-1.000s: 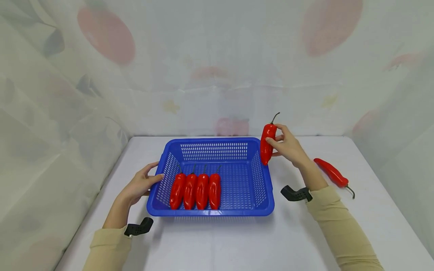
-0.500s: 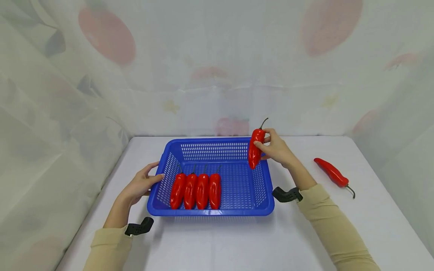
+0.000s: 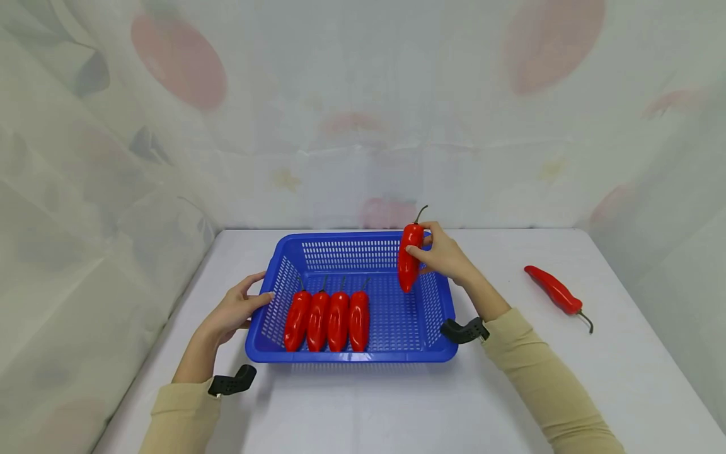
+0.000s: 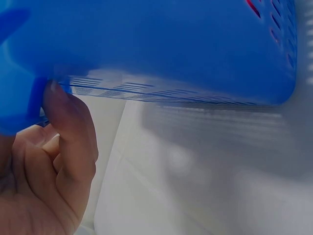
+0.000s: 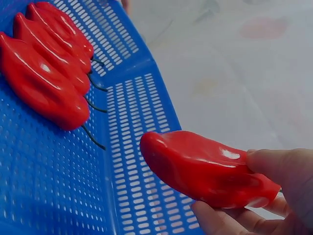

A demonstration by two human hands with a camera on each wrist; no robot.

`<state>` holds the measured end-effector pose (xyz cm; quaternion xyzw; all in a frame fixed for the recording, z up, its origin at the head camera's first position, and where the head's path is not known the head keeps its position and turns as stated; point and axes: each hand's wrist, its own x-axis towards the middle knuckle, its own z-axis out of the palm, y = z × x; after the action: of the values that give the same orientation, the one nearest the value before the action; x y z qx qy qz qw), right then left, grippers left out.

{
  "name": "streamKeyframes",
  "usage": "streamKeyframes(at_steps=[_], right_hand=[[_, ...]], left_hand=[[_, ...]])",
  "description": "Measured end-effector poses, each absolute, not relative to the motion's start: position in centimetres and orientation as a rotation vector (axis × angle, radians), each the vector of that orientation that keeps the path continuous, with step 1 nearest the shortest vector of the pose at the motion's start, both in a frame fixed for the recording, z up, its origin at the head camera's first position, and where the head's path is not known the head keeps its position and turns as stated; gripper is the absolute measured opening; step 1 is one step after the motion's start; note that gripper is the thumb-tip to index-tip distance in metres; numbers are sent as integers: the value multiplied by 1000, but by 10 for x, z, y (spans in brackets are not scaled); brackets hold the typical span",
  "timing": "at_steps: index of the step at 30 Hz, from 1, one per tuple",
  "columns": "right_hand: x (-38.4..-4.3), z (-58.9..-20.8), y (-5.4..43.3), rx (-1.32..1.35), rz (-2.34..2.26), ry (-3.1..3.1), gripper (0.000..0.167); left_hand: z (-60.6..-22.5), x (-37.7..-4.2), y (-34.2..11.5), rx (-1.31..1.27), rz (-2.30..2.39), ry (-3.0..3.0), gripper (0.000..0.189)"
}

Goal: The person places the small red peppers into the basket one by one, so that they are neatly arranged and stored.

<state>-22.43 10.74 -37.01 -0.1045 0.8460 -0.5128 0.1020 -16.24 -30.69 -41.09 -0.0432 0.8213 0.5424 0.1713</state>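
Observation:
A red chili pepper (image 3: 409, 257), stem up and tip down, is pinched between the thumb and fingers of my right hand (image 3: 445, 255). It hangs over the right half of a blue plastic basket (image 3: 351, 357); in the right wrist view the held pepper (image 5: 195, 169) shows in front of the slotted wall. My left hand (image 3: 235, 309) grips the basket's left rim, thumb over the edge, with fingers (image 4: 73, 142) under the rim in the left wrist view. Several red chili peppers (image 3: 338, 320) lie side by side in the basket's left half, stems toward the back.
One more red chili pepper (image 3: 554, 290) lies on the white table (image 3: 510, 391) to the right of the basket, beyond my right forearm. A pale printed curtain (image 3: 351, 126) stands behind the table and along both sides.
My right hand has carried its chili pepper leftward and slightly lower, from the basket's right rim to over its inside. The left hand, the basket and the other peppers have stayed put.

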Motion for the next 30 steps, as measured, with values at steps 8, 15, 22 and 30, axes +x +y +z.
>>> streamKeyframes(at_steps=[8,15,22,30], right_hand=[[-225,-373,93,-320,-1494,2453,69],[-223,-375,83,-330,-1442,2458,68],[-221,-380,74,-317,-1378,2449,63],[-221,-385,65,-320,-1296,2440,68]], left_hand=[[-410,-162,-307,-123,1536,2336,70],[-411,-162,-308,-122,1537,2337,70],[-411,-161,-307,-123,1538,2335,71],[-412,-161,-307,-120,1541,2333,72]])
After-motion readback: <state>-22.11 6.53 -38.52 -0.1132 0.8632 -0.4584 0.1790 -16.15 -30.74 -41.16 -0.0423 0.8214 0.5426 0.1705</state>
